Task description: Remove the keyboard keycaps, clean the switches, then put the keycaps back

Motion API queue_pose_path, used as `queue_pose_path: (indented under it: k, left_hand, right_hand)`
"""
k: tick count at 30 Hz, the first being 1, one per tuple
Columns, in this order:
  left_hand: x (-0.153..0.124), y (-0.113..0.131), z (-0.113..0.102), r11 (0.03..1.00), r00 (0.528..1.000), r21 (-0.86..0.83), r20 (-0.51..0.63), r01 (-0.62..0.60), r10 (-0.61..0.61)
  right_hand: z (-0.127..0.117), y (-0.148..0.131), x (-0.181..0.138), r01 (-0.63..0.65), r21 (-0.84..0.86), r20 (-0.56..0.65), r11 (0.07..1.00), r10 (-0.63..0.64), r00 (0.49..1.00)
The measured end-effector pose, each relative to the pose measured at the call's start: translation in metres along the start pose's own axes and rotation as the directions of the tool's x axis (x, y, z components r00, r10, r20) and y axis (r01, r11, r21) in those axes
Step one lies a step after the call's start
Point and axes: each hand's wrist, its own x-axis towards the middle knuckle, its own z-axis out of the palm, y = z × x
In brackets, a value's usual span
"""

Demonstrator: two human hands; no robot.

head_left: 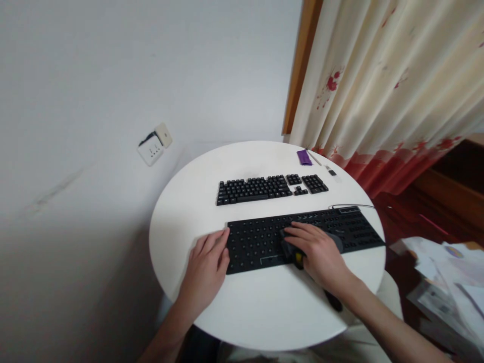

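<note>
"One black keyboard base (249,242), switches bared: where does it lie?"

"Across the middle and right of the round white table (181,212)."

"And the hands?"

"The right hand (319,254) is curled around a dark tool (298,259) with a yellow patch, over the base. The left hand (206,262) lies loosely extended, fingertips touching the base's left edge."

"Farther out?"

"Black keycaps (253,191) in keyboard order, then a purple packet (304,157) near the rim."
</note>
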Motion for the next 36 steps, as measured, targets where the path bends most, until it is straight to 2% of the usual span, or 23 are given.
queue_pose_path:
  k: [3,6,9,13,16,19,22,24,26,28,30,31,32,33,36]
  left_hand:
    - [0.0,0.0,0.0,1.0,1.0,0.001,0.007,0.011,-0.011]
    - [0.0,0.001,0.0,1.0,1.0,0.011,0.007,0.014,-0.014]
    - [0.001,0.0,0.0,1.0,1.0,0.02,-0.001,-0.005,0.005]
    - [0.002,-0.006,0.003,0.999,0.999,0.038,-0.018,-0.037,0.038]
    - [0.003,-0.012,0.007,0.997,0.997,0.044,-0.025,-0.065,0.066]
    - [0.003,-0.016,0.009,0.996,0.997,0.042,-0.034,-0.074,0.075]
    - [0.003,-0.017,0.01,0.996,0.996,0.043,-0.043,-0.08,0.082]
    - [0.004,-0.017,0.011,0.995,0.995,0.048,-0.045,-0.091,0.093]
    - [0.004,-0.017,0.011,0.994,0.993,0.052,-0.053,-0.101,0.104]
    - [0.005,-0.018,0.011,0.992,0.992,0.057,-0.06,-0.108,0.112]
    - [0.005,-0.02,0.012,0.991,0.991,0.065,-0.066,-0.115,0.119]
    - [0.005,-0.02,0.012,0.991,0.99,0.07,-0.065,-0.117,0.122]
    - [0.005,-0.021,0.013,0.99,0.99,0.076,-0.064,-0.118,0.123]
    - [0.005,-0.022,0.013,0.989,0.99,0.084,-0.064,-0.119,0.124]
    - [0.004,-0.024,0.014,0.986,0.989,0.107,-0.063,-0.126,0.133]
  right_hand:
    - [-0.015,0.028,-0.006,-0.175,-0.108,-0.075,0.979,0.168,0.983]
    - [-0.021,0.029,0.0,-0.248,-0.125,-0.153,0.961,0.228,0.962]
    - [-0.01,-0.002,0.015,-0.172,-0.031,-0.174,0.985,0.164,0.971]
    - [0.018,-0.053,0.034,0.054,0.108,-0.056,0.993,-0.048,0.997]
    - [0.026,-0.058,0.035,0.089,0.095,0.017,0.991,-0.091,0.996]
    - [0.015,-0.026,0.022,-0.003,0.025,0.02,1.0,0.003,1.0]
    - [-0.009,0.029,-0.001,-0.165,-0.054,-0.043,0.985,0.163,0.986]
    - [-0.028,0.066,-0.019,-0.286,-0.102,-0.086,0.953,0.278,0.957]
    - [-0.046,0.097,-0.033,-0.437,-0.173,-0.137,0.883,0.418,0.898]
    - [-0.06,0.118,-0.043,-0.596,-0.212,-0.194,0.774,0.564,0.802]
    - [-0.068,0.129,-0.045,-0.703,-0.219,-0.264,0.677,0.652,0.711]
    - [-0.069,0.13,-0.043,-0.724,-0.208,-0.304,0.657,0.66,0.687]
    - [-0.068,0.13,-0.041,-0.717,-0.193,-0.335,0.67,0.642,0.69]
    - [-0.066,0.129,-0.038,-0.676,-0.183,-0.341,0.714,0.598,0.725]
    - [-0.057,0.126,-0.03,-0.433,-0.198,-0.187,0.879,0.4,0.897]
